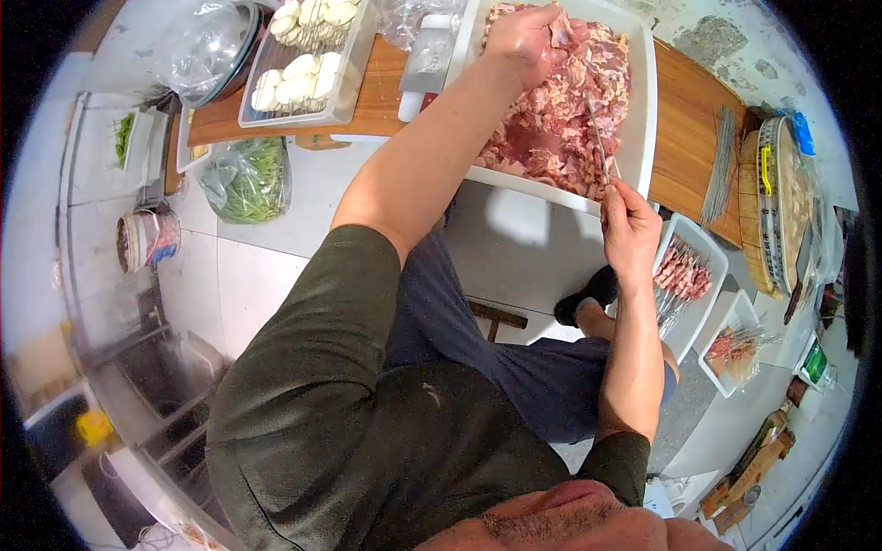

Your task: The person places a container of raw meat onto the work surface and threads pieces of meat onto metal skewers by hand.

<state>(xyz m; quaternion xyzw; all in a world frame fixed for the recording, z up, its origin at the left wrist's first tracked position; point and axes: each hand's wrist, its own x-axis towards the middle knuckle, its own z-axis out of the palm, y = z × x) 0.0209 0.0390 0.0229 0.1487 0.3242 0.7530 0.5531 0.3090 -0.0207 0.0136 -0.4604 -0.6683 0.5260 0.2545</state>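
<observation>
Pink-red and glistening, flecked with pale fat, the raw meat is heaped in one white tub on the bench. One thin skewer is pinched in the fingers of the right hand! The left hand's fingers are curled at the meat; whether a piece is gripped cannot be told. One bag of greens, two low trays. Wooden bench, pale tiled floor.

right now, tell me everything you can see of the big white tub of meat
The tub is a white, plastic-looking, rectangular container with raised sides, its far end cut off by the picture's edge. It sits upright on the wooden table, open, and holds a large heap of raw pinkish meat. The left hand is on the meat; the right hand is by the near rim, contact unclear.
</observation>
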